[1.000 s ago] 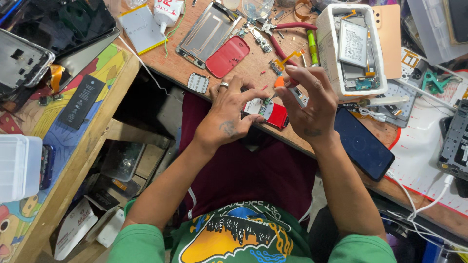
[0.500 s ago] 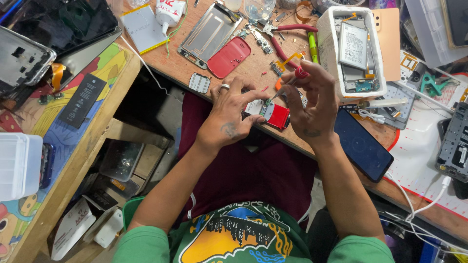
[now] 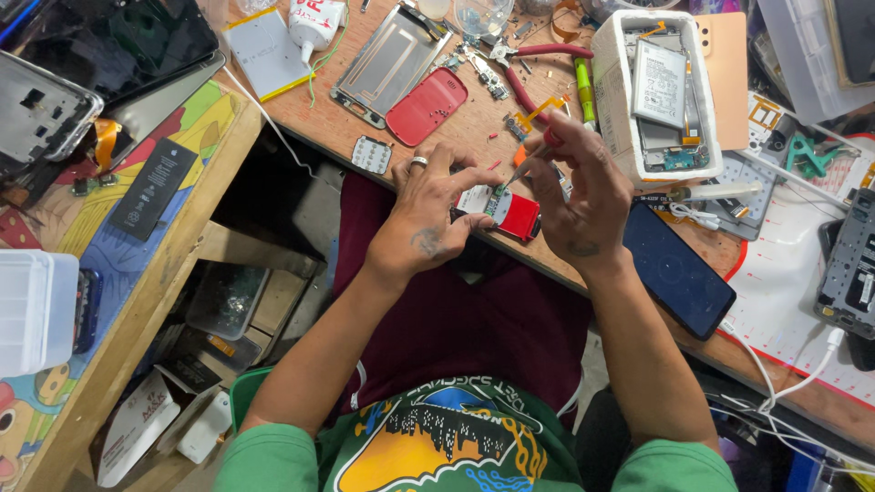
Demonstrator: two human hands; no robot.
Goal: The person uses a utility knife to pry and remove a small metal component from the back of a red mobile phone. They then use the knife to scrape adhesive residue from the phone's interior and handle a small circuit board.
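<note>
Barely anything had shifted since half a second earlier: the wooden workbench kept the same clutter, and both hands stayed at its near edge in the middle of the frame, the right one having tipped its tool a little lower toward the phone.

The left hand, a ring on one finger, was curled closed around the small red phone, thumb and fingertips pinching its opened, pale end just off the bench edge. The right hand had its fingers bunched tight on a thin red-handled screwdriver, whose tip met the phone's exposed board.

By size, the surroundings ran so: a white foam box at upper right held a grey rectangular battery and phone parts; a dark phone lay flat right of the hands; a silver metal phone frame sat at upper centre, a red oval back cover just beside it. A white glue bottle with red print stood at the top edge. A black battery with a white label lay at left on the colourful side table, and a small keypad piece near the left hand.
</note>
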